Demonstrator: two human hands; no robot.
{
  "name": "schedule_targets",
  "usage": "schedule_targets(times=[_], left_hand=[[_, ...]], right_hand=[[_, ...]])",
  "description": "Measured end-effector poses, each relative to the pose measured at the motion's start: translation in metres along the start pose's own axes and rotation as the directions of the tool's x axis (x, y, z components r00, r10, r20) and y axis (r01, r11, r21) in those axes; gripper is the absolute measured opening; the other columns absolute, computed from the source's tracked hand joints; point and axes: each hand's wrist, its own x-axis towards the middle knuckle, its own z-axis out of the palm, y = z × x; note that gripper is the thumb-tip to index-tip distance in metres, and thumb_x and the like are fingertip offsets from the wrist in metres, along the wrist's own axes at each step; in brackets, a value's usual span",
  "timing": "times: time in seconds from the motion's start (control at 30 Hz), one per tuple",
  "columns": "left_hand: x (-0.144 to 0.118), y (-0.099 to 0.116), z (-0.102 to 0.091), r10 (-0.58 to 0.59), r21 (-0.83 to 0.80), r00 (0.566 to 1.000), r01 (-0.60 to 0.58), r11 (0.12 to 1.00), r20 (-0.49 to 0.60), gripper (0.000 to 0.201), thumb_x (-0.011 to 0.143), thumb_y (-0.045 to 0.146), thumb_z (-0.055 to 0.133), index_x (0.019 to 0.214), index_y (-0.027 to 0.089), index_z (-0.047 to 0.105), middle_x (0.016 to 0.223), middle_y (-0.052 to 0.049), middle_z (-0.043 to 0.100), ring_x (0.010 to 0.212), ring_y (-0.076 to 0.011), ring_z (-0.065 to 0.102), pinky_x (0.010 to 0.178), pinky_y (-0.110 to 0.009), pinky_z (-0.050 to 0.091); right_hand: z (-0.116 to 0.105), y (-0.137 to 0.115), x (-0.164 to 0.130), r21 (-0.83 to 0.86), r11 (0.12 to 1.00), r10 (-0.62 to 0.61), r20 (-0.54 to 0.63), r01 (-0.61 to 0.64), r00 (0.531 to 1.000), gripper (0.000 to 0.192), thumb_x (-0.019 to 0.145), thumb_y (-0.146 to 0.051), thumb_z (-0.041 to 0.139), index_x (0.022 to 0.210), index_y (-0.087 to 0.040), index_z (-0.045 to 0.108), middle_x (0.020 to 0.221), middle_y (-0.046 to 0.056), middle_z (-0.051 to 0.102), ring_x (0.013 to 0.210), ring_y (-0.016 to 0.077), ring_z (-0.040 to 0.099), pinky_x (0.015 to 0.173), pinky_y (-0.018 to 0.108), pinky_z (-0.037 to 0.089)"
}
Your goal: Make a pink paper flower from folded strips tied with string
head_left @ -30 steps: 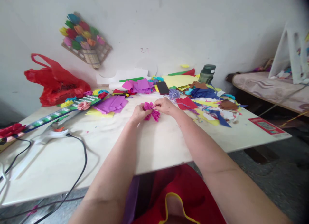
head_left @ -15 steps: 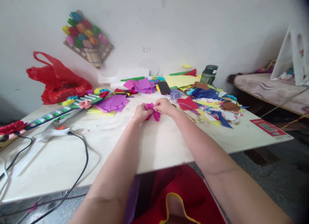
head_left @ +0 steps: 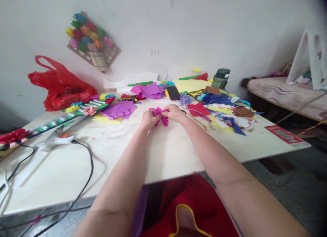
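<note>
A bunched magenta crepe paper flower (head_left: 163, 120) is held just above the white table, its ruffled ends fanning out above and below my fingers. My left hand (head_left: 150, 120) pinches it from the left, thumb toward the middle. From the right, my right hand (head_left: 173, 112) grips its upper edge between thumb and fingertips. The fingertips partly cover the flower's centre. Stacked purple paper squares (head_left: 119, 109) lie to the left of my hands, and a red paper piece (head_left: 198, 109) lies to the right.
A glue gun (head_left: 57, 140) with a black cord lies at the left beside a flower-decorated green strip (head_left: 63, 117). A red plastic bag (head_left: 63, 89) stands behind. Along the back are a phone (head_left: 173, 93), purple yarn (head_left: 185, 99), a dark green bottle (head_left: 220, 79) and paper scraps (head_left: 217, 99).
The flower's folds have shifted slightly between my fingers, with its upper left part spread a little more. Both hands keep nearly the same place.
</note>
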Motion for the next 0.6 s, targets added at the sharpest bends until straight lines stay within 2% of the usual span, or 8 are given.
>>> schedule_targets(times=[0.2, 0.37, 0.47, 0.6], left_hand=[[-0.001, 0.003, -0.001, -0.011, 0.017, 0.999, 0.010, 1.000, 0.042, 0.014, 0.061, 0.029, 0.056, 0.058, 0.015, 0.053, 0.050, 0.002, 0.054, 0.050, -0.0116, 0.050, 0.050, -0.022, 0.037], [-0.001, 0.001, 0.000, 0.025, -0.026, 0.997, -0.023, 0.999, 0.077, 0.016, 0.062, 0.030, 0.057, 0.057, 0.015, 0.052, 0.048, 0.002, 0.054, 0.048, -0.0114, 0.049, 0.048, -0.023, 0.037], [-0.001, 0.001, 0.002, -0.015, -0.095, 0.996, 0.024, 0.995, 0.090, 0.014, 0.061, 0.029, 0.057, 0.057, 0.016, 0.053, 0.046, 0.002, 0.053, 0.045, -0.0111, 0.049, 0.047, -0.023, 0.038], [-0.001, 0.003, 0.003, -0.061, -0.136, 0.997, 0.067, 0.988, 0.052, 0.011, 0.058, 0.025, 0.058, 0.056, 0.016, 0.053, 0.046, 0.003, 0.052, 0.044, -0.0108, 0.048, 0.045, -0.022, 0.038]], right_hand=[[-0.002, -0.003, -0.001, -0.210, 0.977, -0.055, -0.025, 0.048, 0.998, 0.020, 0.070, -0.030, 0.057, 0.060, -0.014, 0.063, 0.053, -0.002, 0.052, 0.055, 0.0088, 0.042, 0.052, 0.022, 0.027], [-0.005, -0.010, -0.005, -0.305, 0.952, -0.012, -0.014, 0.007, 1.000, 0.019, 0.071, -0.031, 0.056, 0.066, -0.015, 0.066, 0.062, 0.001, 0.060, 0.060, 0.0109, 0.047, 0.052, 0.023, 0.027], [-0.004, -0.011, -0.005, -0.356, 0.934, 0.003, -0.029, -0.013, 1.000, 0.019, 0.072, -0.031, 0.055, 0.070, -0.016, 0.067, 0.068, 0.003, 0.063, 0.064, 0.0130, 0.050, 0.053, 0.023, 0.028], [-0.002, -0.013, -0.006, -0.365, 0.930, 0.023, -0.040, -0.036, 0.999, 0.020, 0.074, -0.030, 0.054, 0.075, -0.018, 0.069, 0.075, 0.004, 0.067, 0.069, 0.0142, 0.054, 0.056, 0.023, 0.031]])
